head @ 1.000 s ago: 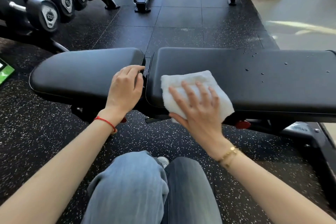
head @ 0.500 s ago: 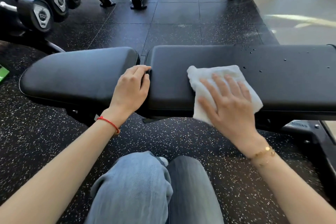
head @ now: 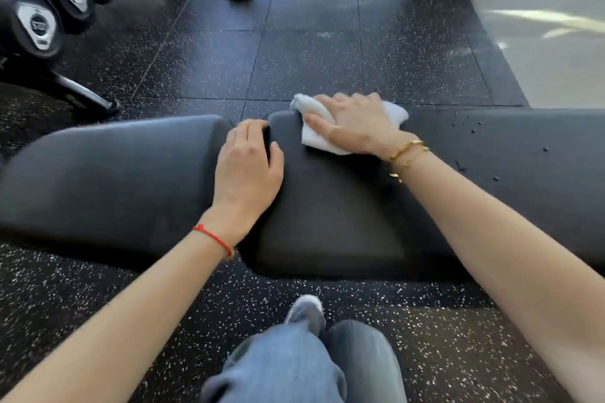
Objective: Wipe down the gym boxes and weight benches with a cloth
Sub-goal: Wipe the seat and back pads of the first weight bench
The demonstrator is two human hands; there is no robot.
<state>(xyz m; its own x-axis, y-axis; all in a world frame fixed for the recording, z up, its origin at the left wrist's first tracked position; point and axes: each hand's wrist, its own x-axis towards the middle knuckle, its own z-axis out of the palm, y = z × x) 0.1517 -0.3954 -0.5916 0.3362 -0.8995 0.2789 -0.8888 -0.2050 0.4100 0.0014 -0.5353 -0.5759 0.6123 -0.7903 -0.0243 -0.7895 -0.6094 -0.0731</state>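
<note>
Pressing flat with the right hand [head: 357,123], fingers spread over the white cloth [head: 314,137], nothing pinched. Now at the far edge of the long bench pad [head: 327,206], close to the gap between the pads; half a second ago nearer the front edge and further right. So a stroke carried away and leftward, probably covering that corner. Resting on the pad gap with the left hand [head: 247,167], fingertips curled into the slot, steadying as before. Droplets [head: 474,131] unwiped to the right, so likely more passes due. Beyond, seat pad [head: 114,173], dumbbells [head: 36,23], speckled floor [head: 311,59].
</note>
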